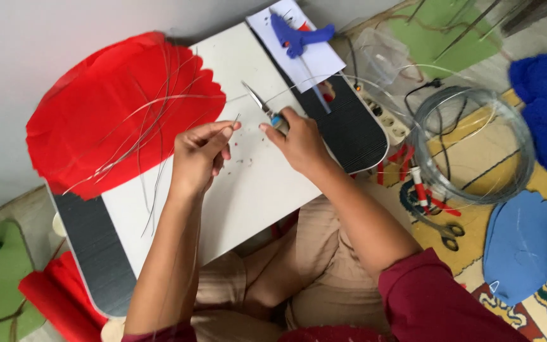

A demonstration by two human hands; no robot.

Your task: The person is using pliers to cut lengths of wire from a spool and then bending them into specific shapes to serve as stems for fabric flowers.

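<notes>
Over the white counter (pixel 254 190) I see my left hand (pixel 199 155) with fingers pinching a thin wire (pixel 236 118); my right hand (pixel 299 140) grips pliers (pixel 259 101), fingers pressed around the handle; the wire looks light, springy and easily kinked, best held near its tip; red paper (pixel 96 120) lies beside.

A blue glue gun (pixel 299 37) is lying on white paper (pixel 299 54) at the surface's (pixel 248 190) far edge. A wire coil (pixel 473 145) is sitting on the floor near scissors (pixel 447 231) and blue felt (pixel 521 244).
</notes>
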